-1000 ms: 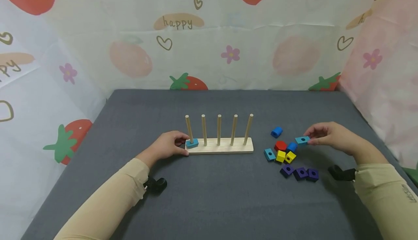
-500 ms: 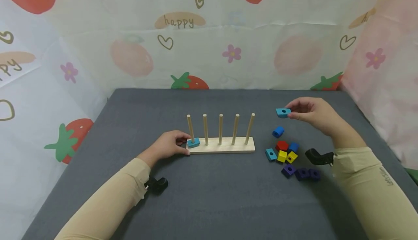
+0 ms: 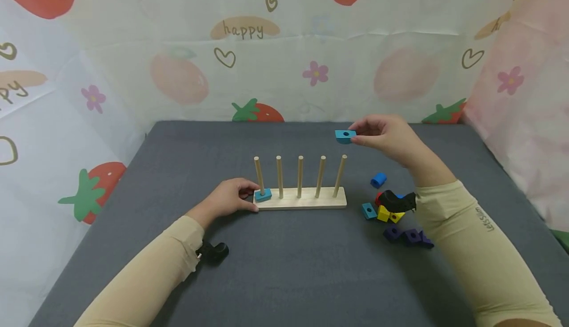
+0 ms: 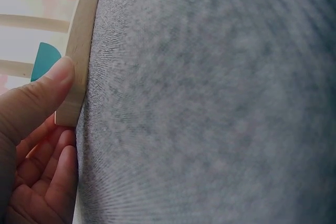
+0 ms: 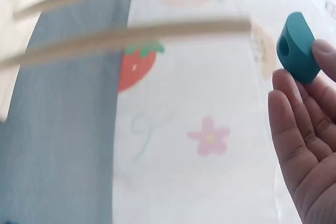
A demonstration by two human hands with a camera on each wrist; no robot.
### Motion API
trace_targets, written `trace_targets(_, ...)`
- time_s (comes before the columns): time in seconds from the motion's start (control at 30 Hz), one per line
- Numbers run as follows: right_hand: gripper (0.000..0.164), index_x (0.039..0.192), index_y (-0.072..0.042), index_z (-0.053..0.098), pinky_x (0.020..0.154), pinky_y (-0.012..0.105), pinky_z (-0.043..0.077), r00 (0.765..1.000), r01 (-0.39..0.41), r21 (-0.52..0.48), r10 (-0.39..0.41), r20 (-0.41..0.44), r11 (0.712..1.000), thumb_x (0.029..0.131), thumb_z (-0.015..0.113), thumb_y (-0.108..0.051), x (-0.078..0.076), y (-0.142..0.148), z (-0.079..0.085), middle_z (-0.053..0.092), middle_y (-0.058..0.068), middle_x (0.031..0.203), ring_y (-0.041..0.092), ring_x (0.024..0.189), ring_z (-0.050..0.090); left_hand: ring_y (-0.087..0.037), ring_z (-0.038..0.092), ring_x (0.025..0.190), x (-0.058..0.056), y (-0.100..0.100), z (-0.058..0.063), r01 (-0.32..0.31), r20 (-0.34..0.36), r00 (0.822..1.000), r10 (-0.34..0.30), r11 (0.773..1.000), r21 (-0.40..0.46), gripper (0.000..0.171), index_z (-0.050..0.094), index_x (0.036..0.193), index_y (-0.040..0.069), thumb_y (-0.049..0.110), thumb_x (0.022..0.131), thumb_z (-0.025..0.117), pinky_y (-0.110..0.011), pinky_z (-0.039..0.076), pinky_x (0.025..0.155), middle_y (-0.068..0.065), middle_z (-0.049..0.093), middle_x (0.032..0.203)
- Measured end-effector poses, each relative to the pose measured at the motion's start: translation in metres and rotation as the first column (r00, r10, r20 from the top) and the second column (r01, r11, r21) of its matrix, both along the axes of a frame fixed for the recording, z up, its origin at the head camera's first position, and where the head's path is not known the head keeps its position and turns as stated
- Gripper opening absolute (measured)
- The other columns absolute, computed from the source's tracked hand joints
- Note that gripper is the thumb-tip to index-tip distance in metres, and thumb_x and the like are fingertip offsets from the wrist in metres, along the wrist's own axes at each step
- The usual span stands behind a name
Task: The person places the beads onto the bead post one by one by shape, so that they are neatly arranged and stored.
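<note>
Through my remote feed, I see a right hand (image 3: pixel 387 137) pinching a holed teal block (image 3: pixel 343 138) in the air.
Thumb and fingers hold it near the rightmost peg (image 3: pixel 340 176), apart from it. The left hand (image 3: pixel 228 196) grips the left end of the wooden base (image 3: pixel 299 199), where a second teal block (image 3: pixel 263 196) sits around the leftmost peg (image 3: pixel 259 174). Right of the base, I make out yellow blocks (image 3: pixel 383 213), purple blocks (image 3: pixel 411 237) and a blue block (image 3: pixel 379 180) on gray cloth (image 3: pixel 289 277).

Even light is filling head view; right sleeve (image 3: pixel 471 238) is casting soft shadow on cloth (image 3: pixel 284 267). Left wrist view is blurring toward right edge. Right wrist view is washing out printed backdrop (image 5: pixel 163 182), blurring nearest peg (image 5: pixel 157 32).
</note>
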State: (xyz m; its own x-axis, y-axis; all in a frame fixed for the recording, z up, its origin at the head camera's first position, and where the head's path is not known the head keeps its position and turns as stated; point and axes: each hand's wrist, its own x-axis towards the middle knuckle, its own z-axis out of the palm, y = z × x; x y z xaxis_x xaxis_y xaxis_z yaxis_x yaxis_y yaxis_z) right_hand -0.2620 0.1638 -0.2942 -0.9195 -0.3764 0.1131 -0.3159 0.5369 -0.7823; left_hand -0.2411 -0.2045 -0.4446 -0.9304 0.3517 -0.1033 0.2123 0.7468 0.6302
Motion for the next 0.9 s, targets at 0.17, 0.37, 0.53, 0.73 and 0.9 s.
trace_targets(0.17, 0.025, 0.102, -0.008, 0.064, 0.081, 0.032, 0.049, 0.999, -0.041, -0.042, 0.041, 0.010, 0.998, 0.083, 0.068, -0.023, 0.000, -0.029, 0.003, 0.066, 0.005, 0.096, 0.015, 0.089, 0.062, -0.012, 0.056, 0.097, 0.000, 0.000, 0.000, -0.002, 0.005, 1.000, 0.002, 1.000, -0.008, 0.053, 0.063, 0.114, 0.013, 0.033, 0.068, 0.080, -0.030, 0.048, 0.085, 0.000, 0.060, 0.108)
trace_targets(0.37, 0.022, 0.101, -0.008, 0.065, 0.081, 0.033, 0.049, 0.996, -0.082, -0.060, 0.084, 0.027, 0.995, 0.083, 0.069, -0.021, 0.004, -0.060, 0.005, 0.066, 0.005, 0.095, 0.015, 0.088, 0.062, -0.013, 0.056, 0.098, 0.000, 0.001, 0.001, 0.000, 0.007, 1.000, 0.000, 1.000, 0.002, 0.053, 0.063, 0.114, 0.013, 0.032, 0.068, 0.080, -0.030, 0.048, 0.086, 0.000, 0.060, 0.108)
trace_targets(0.53, 0.022, 0.100, -0.008, 0.065, 0.081, 0.032, 0.048, 0.994, -0.083, -0.102, 0.089, 0.060, 0.991, 0.081, 0.070, -0.019, 0.007, -0.081, 0.005, 0.066, 0.005, 0.094, 0.014, 0.087, 0.062, -0.013, 0.056, 0.097, 0.000, 0.001, 0.001, 0.003, 0.008, 1.000, -0.003, 1.000, -0.002, 0.053, 0.063, 0.115, 0.013, 0.032, 0.068, 0.080, -0.030, 0.048, 0.085, 0.000, 0.060, 0.108)
trace_targets(0.73, 0.020, 0.099, -0.010, 0.065, 0.080, 0.030, 0.048, 0.991, -0.110, -0.095, 0.116, 0.063, 0.989, 0.082, 0.069, -0.019, 0.011, -0.107, 0.003, 0.066, 0.002, 0.094, 0.014, 0.087, 0.063, -0.013, 0.055, 0.096, 0.001, 0.001, 0.003, 0.003, 0.012, 1.000, -0.003, 1.000, -0.006, 0.052, 0.063, 0.114, 0.013, 0.032, 0.069, 0.080, -0.031, 0.048, 0.085, 0.000, 0.060, 0.106)
trace_targets(0.9, 0.019, 0.098, -0.010, 0.065, 0.077, 0.029, 0.048, 0.992, -0.114, -0.080, 0.118, 0.050, 0.990, 0.082, 0.069, -0.019, 0.013, -0.125, -0.001, 0.066, 0.001, 0.091, 0.014, 0.086, 0.063, -0.014, 0.056, 0.096, 0.001, 0.001, 0.005, 0.007, 0.013, 1.000, -0.007, 1.000, -0.001, 0.052, 0.063, 0.115, 0.012, 0.032, 0.069, 0.079, -0.032, 0.048, 0.086, -0.001, 0.060, 0.106)
